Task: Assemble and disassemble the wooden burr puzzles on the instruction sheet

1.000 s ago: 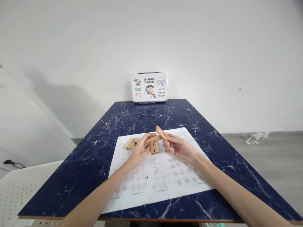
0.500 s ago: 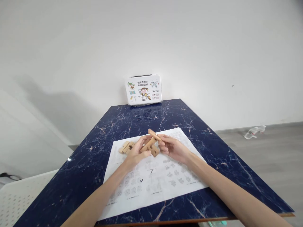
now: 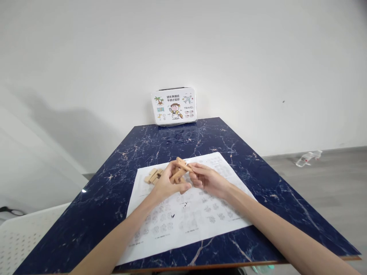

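Both my hands meet above a white printed sheet (image 3: 186,221) on a dark blue marbled table (image 3: 109,198). My left hand (image 3: 168,183) is closed around a cluster of crossed wooden puzzle bars (image 3: 179,173). My right hand (image 3: 208,179) pinches one light wooden bar (image 3: 183,165) that lies across the top of that cluster. A few loose wooden bars (image 3: 153,175) lie on the sheet just left of my left hand.
A white illustrated box (image 3: 173,105) stands against the wall at the table's far edge. A white perforated surface (image 3: 17,236) sits low at the left. A plastic bottle (image 3: 308,158) lies on the grey floor at the right.
The wooden cluster has been turned in my left hand, and the bar in my right hand has come down closer onto it. The view has shifted slightly.
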`<state>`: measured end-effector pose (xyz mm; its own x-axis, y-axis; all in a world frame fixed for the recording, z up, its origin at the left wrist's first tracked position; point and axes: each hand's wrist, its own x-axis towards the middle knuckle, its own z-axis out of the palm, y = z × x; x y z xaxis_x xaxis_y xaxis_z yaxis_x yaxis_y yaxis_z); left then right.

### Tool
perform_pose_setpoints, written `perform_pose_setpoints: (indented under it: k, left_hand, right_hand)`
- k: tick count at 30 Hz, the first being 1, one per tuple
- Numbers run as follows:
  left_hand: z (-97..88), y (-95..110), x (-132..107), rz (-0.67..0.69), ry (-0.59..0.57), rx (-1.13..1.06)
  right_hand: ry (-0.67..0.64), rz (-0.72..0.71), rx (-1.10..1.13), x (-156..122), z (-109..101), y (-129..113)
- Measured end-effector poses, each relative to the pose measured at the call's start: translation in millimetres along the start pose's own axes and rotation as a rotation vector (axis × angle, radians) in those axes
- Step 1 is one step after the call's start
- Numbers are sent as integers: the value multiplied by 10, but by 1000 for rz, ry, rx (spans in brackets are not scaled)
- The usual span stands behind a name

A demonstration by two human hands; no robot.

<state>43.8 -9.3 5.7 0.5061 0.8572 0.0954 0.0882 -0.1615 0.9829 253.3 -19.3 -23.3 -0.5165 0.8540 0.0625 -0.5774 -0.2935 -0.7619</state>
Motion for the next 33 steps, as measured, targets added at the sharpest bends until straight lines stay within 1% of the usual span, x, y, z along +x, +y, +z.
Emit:
perform_pose_setpoints:
  k: [4,11,15,18,22,25,30,31,33]
  left_hand:
    - [-1,-10,-31,79,26,75]
    - [4,-18,-54,116,40,149]
    - [33,37,-55,154,47,208]
    - [45,79,-60,139,50,228]
    - [21,57,-61,175,55,220]
    - [2,-7,-60,188,49,141]
    - [49,-32,-63,100,-20,-190]
    - [65,-22,-62,77,-12,-225]
    - [91,-2,-55,42,44,-240]
  right_hand:
    - [-23,18,-17,-14,24,-10]
    - [-15,83,5,-38,-7,21]
    - [-7,46,-28,-52,-7,19]
    - [12,24,-68,-65,-6,10]
    - [-8,55,-90,-68,-2,29]
    - [-33,100,-73,-61,19,69]
    - [-46,141,-102,-55,69,121]
    - [-48,145,-111,-57,80,121]
    - [-59,154,-136,-68,104,110]
